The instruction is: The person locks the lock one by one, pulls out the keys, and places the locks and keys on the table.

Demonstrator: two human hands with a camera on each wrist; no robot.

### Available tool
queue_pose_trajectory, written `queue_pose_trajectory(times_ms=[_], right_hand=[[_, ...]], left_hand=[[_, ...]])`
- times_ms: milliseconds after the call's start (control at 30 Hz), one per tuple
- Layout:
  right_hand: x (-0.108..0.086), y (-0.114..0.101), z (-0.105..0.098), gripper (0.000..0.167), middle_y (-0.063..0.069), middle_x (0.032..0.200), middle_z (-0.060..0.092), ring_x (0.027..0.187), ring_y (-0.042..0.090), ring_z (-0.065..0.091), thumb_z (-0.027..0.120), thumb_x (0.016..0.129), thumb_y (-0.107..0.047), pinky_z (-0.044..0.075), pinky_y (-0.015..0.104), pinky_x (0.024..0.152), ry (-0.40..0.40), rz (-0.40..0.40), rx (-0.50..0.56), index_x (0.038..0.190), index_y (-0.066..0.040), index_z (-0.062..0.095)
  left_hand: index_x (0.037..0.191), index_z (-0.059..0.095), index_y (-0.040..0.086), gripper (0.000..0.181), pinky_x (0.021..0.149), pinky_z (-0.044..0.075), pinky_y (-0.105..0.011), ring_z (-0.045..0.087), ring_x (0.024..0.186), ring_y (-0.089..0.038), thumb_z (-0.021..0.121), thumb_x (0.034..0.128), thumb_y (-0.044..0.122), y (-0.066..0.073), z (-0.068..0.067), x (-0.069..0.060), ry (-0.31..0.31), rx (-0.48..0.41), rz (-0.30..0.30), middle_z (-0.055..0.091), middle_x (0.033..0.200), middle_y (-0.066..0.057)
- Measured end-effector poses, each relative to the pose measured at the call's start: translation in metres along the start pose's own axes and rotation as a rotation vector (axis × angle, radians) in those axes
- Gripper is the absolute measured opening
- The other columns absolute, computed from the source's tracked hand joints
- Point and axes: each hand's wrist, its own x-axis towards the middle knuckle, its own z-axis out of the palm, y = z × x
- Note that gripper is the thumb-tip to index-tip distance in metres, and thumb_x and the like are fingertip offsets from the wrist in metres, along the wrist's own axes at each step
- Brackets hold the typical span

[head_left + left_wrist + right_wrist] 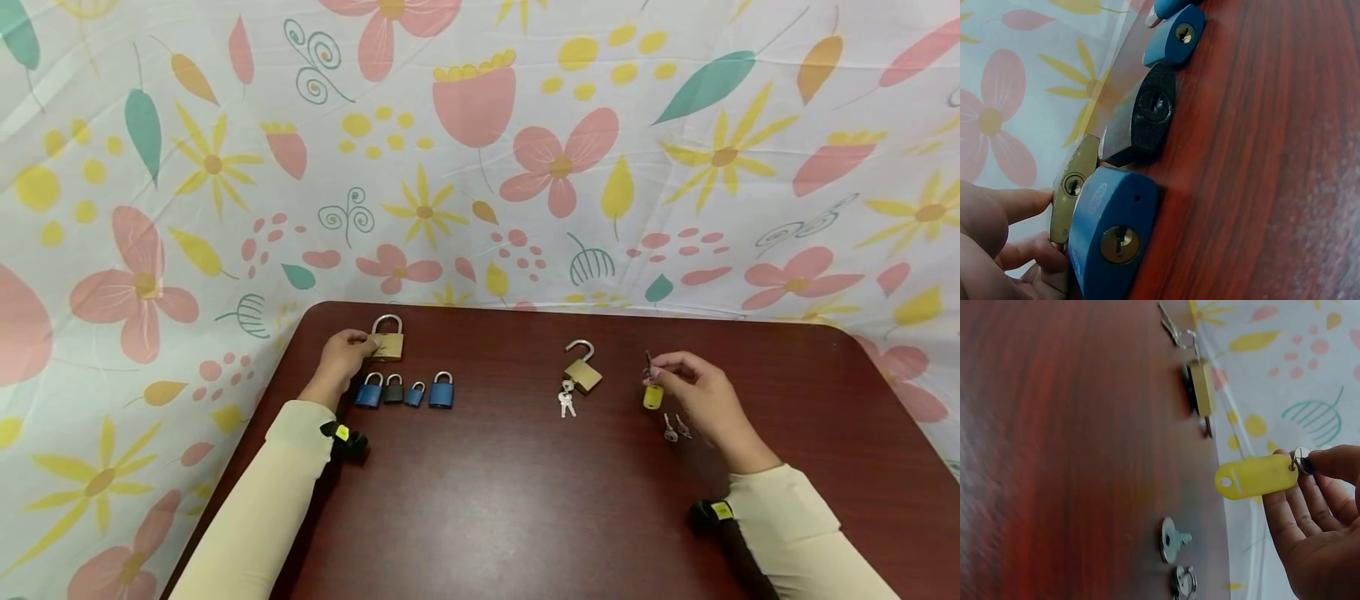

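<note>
My left hand (341,364) pinches the large brass padlock (388,347) by its left edge, at the table's far left. Its shackle points up and looks closed. In the left wrist view, the brass padlock (1075,184) shows its keyhole, partly hidden behind a blue padlock (1116,231). On the right, my right hand (701,396) holds a small key (648,362) between thumb and fingers, above the table. A yellow key tag (653,397) hangs from it. The right wrist view shows the key's head (1302,461) at the fingertips; its blade is largely hidden.
Near the left hand stand a blue padlock (369,391), a black one (393,389), a small blue one (415,394) and another blue one (442,391). A brass padlock (583,376) with its shackle open lies mid-right, with keys (567,402) attached. Loose keys (671,430) lie below the tag.
</note>
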Motion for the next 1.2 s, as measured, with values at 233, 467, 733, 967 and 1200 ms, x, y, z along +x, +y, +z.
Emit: queue_pose_trajectory(times_ms=[233,467,733,967,1200], right_hand=[[0.013,0.007,-0.014,0.036,-0.015,0.094,0.071,0.086,-0.002,0.069,0.058,0.104,-0.024,0.059,0.022,0.075,0.002,0.021,0.020,0.123,0.006,0.059],[0.023,0.011,-0.018,0.037,-0.020,0.094,0.070,0.088,-0.004,0.068,0.057,0.104,-0.025,0.057,0.020,0.076,-0.029,0.071,0.041,0.125,0.007,0.058],[0.032,0.021,-0.019,0.039,-0.020,0.097,0.066,0.087,-0.002,0.064,0.053,0.105,-0.024,0.057,0.021,0.076,-0.077,0.139,-0.022,0.131,0.006,0.056],[0.036,0.027,-0.017,0.039,0.003,0.108,0.070,0.086,0.000,0.065,0.051,0.106,-0.024,0.058,0.023,0.076,-0.104,0.138,-0.094,0.130,0.007,0.057],[0.038,0.026,-0.018,0.039,0.027,0.124,0.064,0.088,0.001,0.064,0.052,0.106,-0.026,0.057,0.023,0.077,-0.123,0.153,-0.172,0.127,0.006,0.059]], left_hand=[[0.141,0.053,0.006,0.047,0.093,0.047,-0.042,0.052,0.114,-0.030,0.059,0.1026,0.033,0.004,0.002,-0.001,0.017,0.000,0.010,0.053,0.137,-0.018],[0.142,0.052,0.006,0.048,0.086,0.048,-0.038,0.053,0.104,-0.025,0.060,0.1020,0.032,0.005,0.002,-0.003,0.044,0.009,0.018,0.054,0.127,-0.016],[0.148,0.045,0.007,0.055,0.100,0.045,-0.046,0.049,0.120,-0.032,0.061,0.1014,0.032,0.000,0.000,0.001,0.031,-0.059,0.012,0.047,0.142,-0.020],[0.144,0.048,0.005,0.046,0.098,0.044,-0.045,0.048,0.117,-0.031,0.056,0.1023,0.022,0.002,0.002,-0.002,0.099,-0.232,-0.004,0.045,0.148,-0.019],[0.136,0.055,0.004,0.038,0.082,0.047,-0.038,0.055,0.100,-0.029,0.059,0.1011,0.017,0.021,0.020,-0.013,0.124,-0.253,0.125,0.056,0.123,-0.016]])
